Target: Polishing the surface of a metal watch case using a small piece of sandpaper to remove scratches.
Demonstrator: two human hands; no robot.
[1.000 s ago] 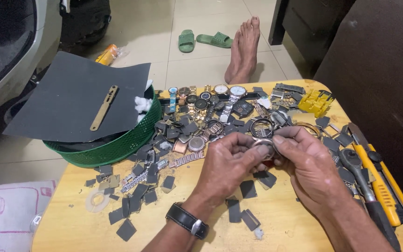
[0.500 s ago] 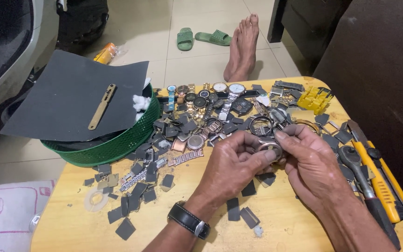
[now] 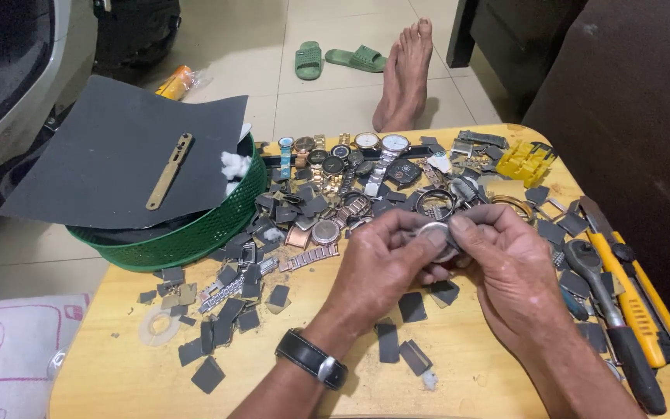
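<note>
Cluttered wooden table (image 3: 118, 372) (round-cornered) on pale tiled floor (image 3: 327, 101).

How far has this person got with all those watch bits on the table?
Looks done: many small dark sandpaper scraps lie cut and scattered, and watches sit lined up along the far edge. In hand: the left hand and right hand pinch a round metal watch case between them. Left, probably: the pile of loose watch parts beside the green basket.

A shiny, probably metal watch case (image 3: 436, 235) sits above a smooth wooden table (image 3: 118, 372) beside a green plastic basket (image 3: 195, 233).
</note>
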